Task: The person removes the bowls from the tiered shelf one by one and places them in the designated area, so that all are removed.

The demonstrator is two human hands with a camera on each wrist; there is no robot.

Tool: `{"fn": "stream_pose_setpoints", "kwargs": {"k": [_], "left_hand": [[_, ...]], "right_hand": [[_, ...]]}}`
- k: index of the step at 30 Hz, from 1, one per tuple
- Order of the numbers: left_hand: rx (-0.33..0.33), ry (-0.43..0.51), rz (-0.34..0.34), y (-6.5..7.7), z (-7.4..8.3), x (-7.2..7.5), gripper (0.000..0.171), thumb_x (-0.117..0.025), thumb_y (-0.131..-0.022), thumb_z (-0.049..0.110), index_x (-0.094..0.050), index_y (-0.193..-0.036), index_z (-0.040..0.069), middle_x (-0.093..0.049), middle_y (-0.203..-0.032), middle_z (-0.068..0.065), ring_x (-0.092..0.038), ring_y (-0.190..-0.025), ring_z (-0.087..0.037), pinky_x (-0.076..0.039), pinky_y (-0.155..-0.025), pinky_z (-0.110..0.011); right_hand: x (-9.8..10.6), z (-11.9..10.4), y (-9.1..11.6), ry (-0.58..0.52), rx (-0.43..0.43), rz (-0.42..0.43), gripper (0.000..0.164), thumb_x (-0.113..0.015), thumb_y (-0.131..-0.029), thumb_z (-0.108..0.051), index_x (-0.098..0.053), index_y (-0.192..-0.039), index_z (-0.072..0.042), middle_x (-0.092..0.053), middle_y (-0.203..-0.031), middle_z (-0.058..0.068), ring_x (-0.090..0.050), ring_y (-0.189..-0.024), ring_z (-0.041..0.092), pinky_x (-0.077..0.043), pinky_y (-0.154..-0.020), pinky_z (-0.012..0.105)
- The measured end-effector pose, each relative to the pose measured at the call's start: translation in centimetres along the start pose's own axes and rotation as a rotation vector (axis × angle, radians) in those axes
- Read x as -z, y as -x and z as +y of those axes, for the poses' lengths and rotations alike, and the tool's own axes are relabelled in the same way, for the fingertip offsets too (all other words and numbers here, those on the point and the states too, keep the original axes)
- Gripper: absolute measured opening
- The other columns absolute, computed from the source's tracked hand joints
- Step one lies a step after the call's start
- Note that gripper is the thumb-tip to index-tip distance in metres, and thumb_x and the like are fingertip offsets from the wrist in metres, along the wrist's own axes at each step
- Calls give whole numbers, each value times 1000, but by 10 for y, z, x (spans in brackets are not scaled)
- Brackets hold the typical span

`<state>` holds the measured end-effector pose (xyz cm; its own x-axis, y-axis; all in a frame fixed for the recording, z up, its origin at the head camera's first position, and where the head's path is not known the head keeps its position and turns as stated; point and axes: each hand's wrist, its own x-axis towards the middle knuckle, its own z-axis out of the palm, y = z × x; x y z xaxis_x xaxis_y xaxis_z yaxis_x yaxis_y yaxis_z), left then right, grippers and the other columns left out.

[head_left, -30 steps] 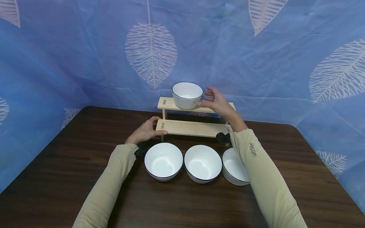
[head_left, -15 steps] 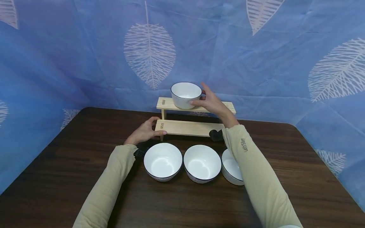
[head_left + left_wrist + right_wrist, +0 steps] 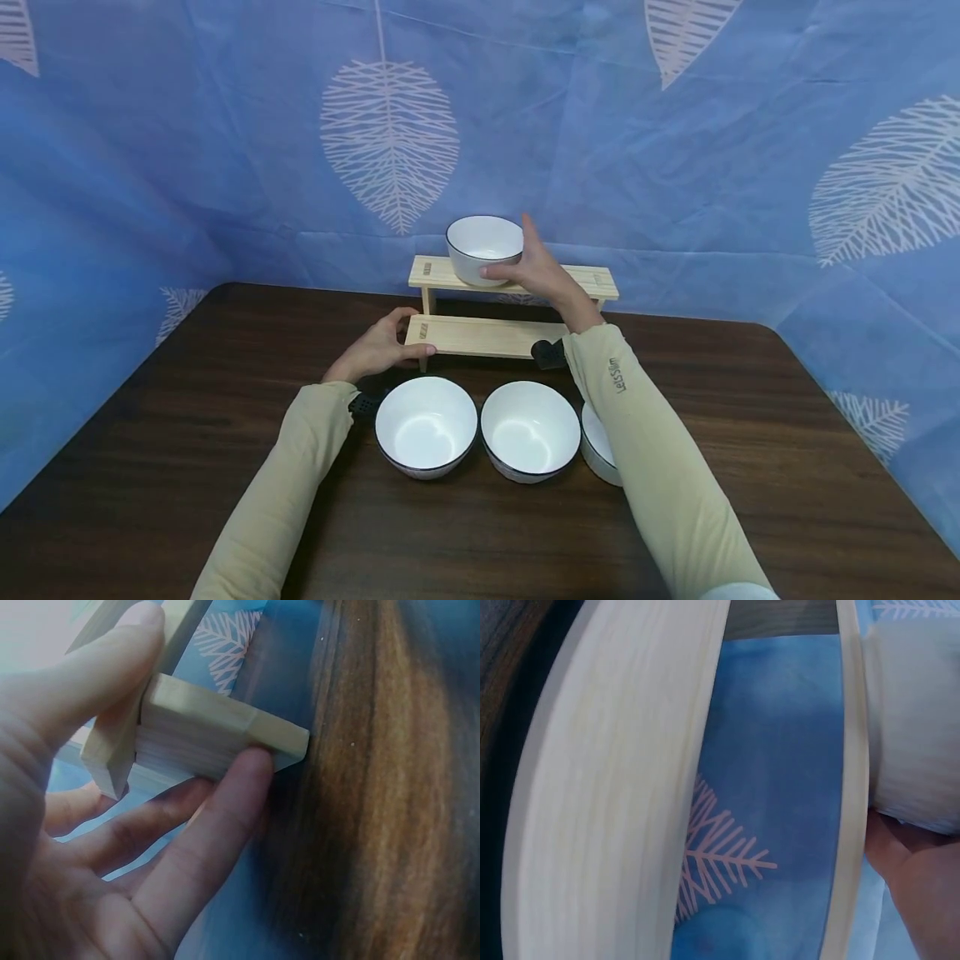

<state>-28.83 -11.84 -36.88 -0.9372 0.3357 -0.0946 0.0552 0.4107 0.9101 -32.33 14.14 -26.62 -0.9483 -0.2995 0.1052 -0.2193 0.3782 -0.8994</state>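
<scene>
A two-tier wooden rack (image 3: 480, 336) stands at the back of the table. On its upper shelf, left of the middle, sits a white bowl (image 3: 476, 246) with a dark rim. My right hand (image 3: 542, 273) holds this bowl from the right, thumb across its front; the other fingers are mostly hidden behind it. In the right wrist view the bowl (image 3: 915, 720) is blurred, with part of the hand (image 3: 922, 892) below it. My left hand (image 3: 378, 343) grips the rack's left end, thumb on the lower shelf. In the left wrist view, fingertips touch the wooden leg (image 3: 191, 735).
In front of the rack, three more white bowls stand in a row on the dark wooden table (image 3: 465, 542): a left bowl (image 3: 426, 425), a middle bowl (image 3: 531, 429) and a right bowl (image 3: 600, 450), partly covered by my right sleeve. A blue leaf-patterned cloth (image 3: 262, 125) hangs behind.
My right hand has moved left along the upper shelf and come round the bowl's right side. My left hand keeps its grip on the rack. The bowls show no clear movement.
</scene>
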Motion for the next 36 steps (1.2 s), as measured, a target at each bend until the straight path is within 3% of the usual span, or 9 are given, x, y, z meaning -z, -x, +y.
{"fn": "stream_pose_setpoints", "kwargs": {"k": [9,16,29,36], "left_hand": [[13,0,2,-1,-2,0,78,-76,-94,12,-27,-153,-4,-50,-130,-29,-64,-107,-38,-60,-87,-45],[5,6,-3,0,-3,0,77,-75,-94,12,-27,-153,-4,-50,-129,-29,-64,-107,-38,-60,-87,-46],[-11,1,1,0,0,0,75,-75,-94,10,-28,-151,-5,-51,-127,-30,-65,-106,-39,-61,-85,-46],[-19,-3,4,-1,1,-1,76,-75,-93,9,-28,-151,-6,-52,-125,-30,-65,-105,-40,-61,-84,-46]], "right_hand": [[-10,5,-5,68,39,66,117,-81,-85,-10,8,-162,-6,-22,-160,23,-34,-142,38,-31,-117,50],[-15,3,-2,170,-8,132,119,-84,-84,-24,4,-162,-5,-23,-161,23,-32,-144,38,-32,-116,53],[-10,0,5,282,2,187,121,-87,-80,-32,-3,-161,1,-27,-160,25,-33,-145,38,-34,-116,52],[3,-3,14,258,15,188,121,-88,-79,-28,-3,-161,1,-27,-161,23,-32,-145,36,-33,-117,51]]}}
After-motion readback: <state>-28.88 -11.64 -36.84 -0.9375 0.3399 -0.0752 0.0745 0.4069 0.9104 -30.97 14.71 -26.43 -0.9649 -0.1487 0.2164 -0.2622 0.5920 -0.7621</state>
